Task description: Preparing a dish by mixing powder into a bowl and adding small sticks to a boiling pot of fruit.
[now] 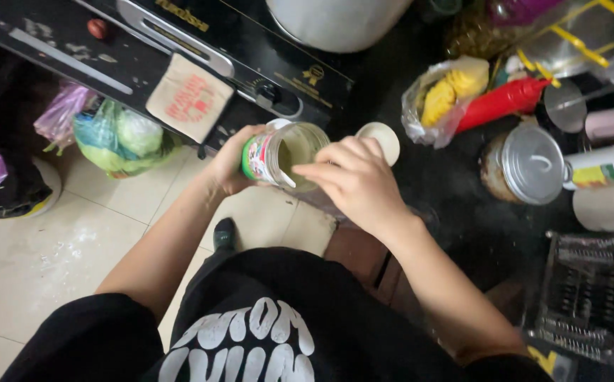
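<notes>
Right hand (356, 180) hides spoon (287, 180) handle; left hand (233, 159) grips jar (282, 152)

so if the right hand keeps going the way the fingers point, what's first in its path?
The right hand points left toward the open mouth of the jar held tilted by the left hand. It would probably meet the jar's rim first, though depth is unclear.
</notes>
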